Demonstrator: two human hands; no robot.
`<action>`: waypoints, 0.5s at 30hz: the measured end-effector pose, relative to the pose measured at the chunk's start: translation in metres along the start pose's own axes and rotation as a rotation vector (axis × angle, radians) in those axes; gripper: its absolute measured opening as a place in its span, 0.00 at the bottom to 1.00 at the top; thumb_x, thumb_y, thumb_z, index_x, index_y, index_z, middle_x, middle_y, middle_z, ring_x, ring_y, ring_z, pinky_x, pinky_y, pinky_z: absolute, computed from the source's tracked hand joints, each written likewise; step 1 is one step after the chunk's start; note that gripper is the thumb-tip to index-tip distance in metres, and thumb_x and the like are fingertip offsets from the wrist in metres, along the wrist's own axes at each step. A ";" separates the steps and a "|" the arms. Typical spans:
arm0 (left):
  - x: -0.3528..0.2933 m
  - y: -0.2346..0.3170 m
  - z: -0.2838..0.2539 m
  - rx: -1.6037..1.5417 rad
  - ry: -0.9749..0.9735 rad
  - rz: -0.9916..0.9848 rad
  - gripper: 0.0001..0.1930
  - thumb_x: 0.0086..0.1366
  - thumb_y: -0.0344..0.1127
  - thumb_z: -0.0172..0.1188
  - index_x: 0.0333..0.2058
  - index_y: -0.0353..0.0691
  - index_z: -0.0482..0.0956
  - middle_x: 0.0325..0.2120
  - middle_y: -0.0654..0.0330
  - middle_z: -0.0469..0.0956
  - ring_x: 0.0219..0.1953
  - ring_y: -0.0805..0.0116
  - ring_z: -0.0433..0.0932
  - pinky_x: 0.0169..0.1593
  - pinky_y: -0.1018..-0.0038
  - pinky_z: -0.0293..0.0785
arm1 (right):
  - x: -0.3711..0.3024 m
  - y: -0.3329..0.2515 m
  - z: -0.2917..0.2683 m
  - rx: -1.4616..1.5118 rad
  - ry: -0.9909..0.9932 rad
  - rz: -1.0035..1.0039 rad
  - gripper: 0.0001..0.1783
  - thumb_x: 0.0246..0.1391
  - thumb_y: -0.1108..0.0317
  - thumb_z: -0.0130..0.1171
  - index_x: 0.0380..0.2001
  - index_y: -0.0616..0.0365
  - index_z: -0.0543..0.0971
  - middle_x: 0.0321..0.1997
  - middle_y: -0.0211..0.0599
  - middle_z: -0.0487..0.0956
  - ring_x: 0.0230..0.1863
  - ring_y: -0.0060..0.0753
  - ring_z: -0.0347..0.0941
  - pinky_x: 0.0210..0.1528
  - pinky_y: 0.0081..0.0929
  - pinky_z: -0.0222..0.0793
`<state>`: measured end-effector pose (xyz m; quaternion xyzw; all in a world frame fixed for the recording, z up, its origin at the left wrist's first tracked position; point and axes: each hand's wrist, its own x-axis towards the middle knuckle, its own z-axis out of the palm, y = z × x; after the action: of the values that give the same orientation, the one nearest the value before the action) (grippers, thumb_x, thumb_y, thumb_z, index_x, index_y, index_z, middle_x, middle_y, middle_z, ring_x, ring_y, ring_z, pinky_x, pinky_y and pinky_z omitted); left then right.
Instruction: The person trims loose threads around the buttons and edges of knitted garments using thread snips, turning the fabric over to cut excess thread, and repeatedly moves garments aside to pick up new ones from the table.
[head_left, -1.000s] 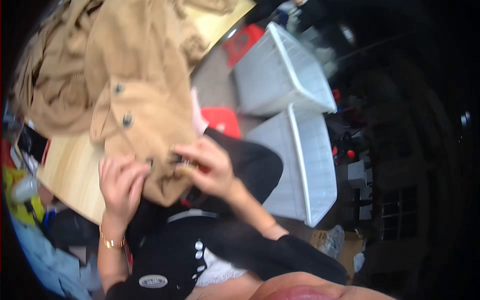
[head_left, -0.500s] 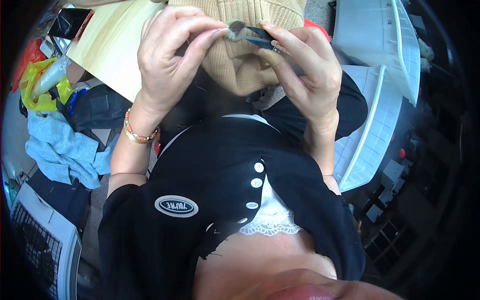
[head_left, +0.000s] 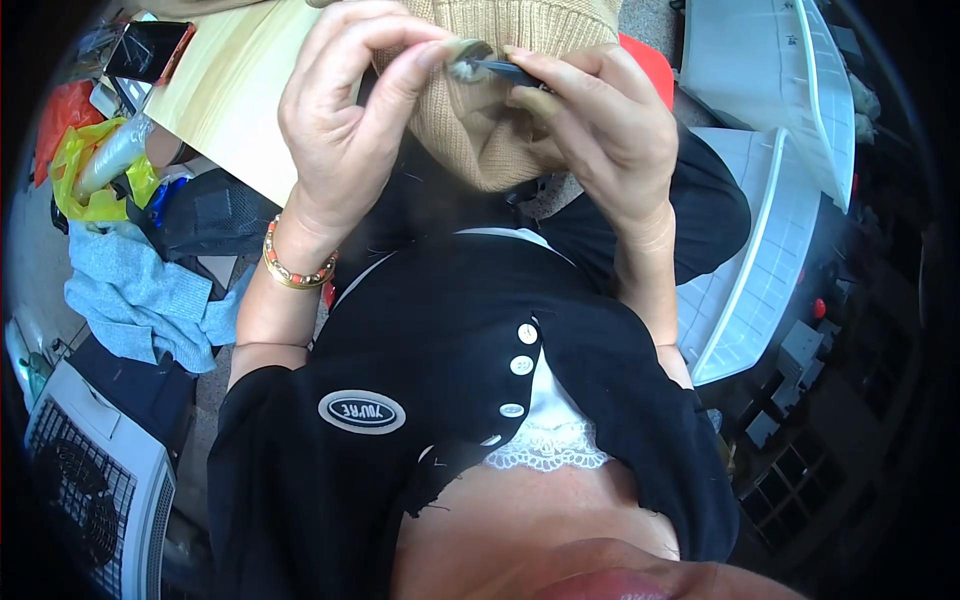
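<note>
Two white bins, an upper bin and a lower bin, stood on your right, the upper one overlapping the other in view. The pale wooden table reached in from ahead on your left. Your black top filled the middle, below your forearms. The tan knit hung in front of you, between your hands and above your lap, its upper part running out of sight.

To your lower left stood a white grille unit, and above it lay a blue knit. A black bag sat just beside that, with a yellow bag farther left.

Your left hand was raised beside the knit, thumb and forefinger pinched together on the button — its other fingers curled behind. Your right hand faced it, thumb and fingers clamped on the snips. A phone lay at the table's left edge.

The dark snips pointed left, blades close together, tips right at the button; whether they touched it, I cannot tell. A bracelet circled your left wrist. Smallest was the button — dark, tilted, held up in front of the knit.
</note>
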<state>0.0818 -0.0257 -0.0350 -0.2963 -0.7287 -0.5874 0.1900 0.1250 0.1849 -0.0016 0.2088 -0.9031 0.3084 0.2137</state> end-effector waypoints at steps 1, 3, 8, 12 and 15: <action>-0.002 -0.002 -0.001 0.018 0.048 0.007 0.06 0.63 0.26 0.62 0.38 0.33 0.81 0.36 0.57 0.77 0.38 0.72 0.74 0.42 0.78 0.69 | 0.001 -0.002 -0.003 0.097 0.008 0.036 0.15 0.44 0.71 0.69 0.40 0.52 0.85 0.27 0.29 0.75 0.24 0.24 0.72 0.25 0.23 0.67; -0.002 -0.002 -0.005 0.147 0.078 0.031 0.09 0.62 0.27 0.62 0.42 0.34 0.81 0.38 0.57 0.77 0.38 0.72 0.73 0.40 0.79 0.68 | -0.004 0.004 -0.008 0.171 0.012 0.066 0.18 0.44 0.76 0.70 0.42 0.58 0.84 0.28 0.31 0.75 0.27 0.20 0.73 0.27 0.18 0.67; -0.001 0.010 0.001 0.387 -0.143 0.140 0.25 0.47 0.32 0.75 0.47 0.40 0.80 0.38 0.58 0.74 0.39 0.67 0.75 0.42 0.73 0.74 | -0.010 0.006 -0.001 0.328 0.124 0.153 0.20 0.44 0.75 0.70 0.45 0.59 0.82 0.30 0.31 0.77 0.32 0.21 0.75 0.33 0.17 0.69; 0.002 0.005 0.006 0.433 -0.122 0.143 0.21 0.48 0.30 0.74 0.44 0.40 0.82 0.36 0.58 0.74 0.36 0.68 0.76 0.38 0.76 0.75 | -0.011 0.006 0.008 0.383 0.114 0.203 0.19 0.45 0.76 0.70 0.44 0.60 0.82 0.32 0.31 0.77 0.33 0.19 0.75 0.35 0.15 0.70; 0.002 0.005 0.006 0.403 -0.086 0.116 0.18 0.50 0.30 0.73 0.41 0.40 0.83 0.34 0.59 0.75 0.33 0.68 0.76 0.36 0.75 0.74 | -0.013 0.008 0.013 0.505 0.118 0.307 0.18 0.46 0.76 0.70 0.44 0.60 0.82 0.32 0.30 0.77 0.33 0.18 0.75 0.35 0.14 0.70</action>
<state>0.0838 -0.0190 -0.0309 -0.3188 -0.8206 -0.4047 0.2475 0.1282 0.1849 -0.0212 0.0982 -0.8050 0.5635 0.1579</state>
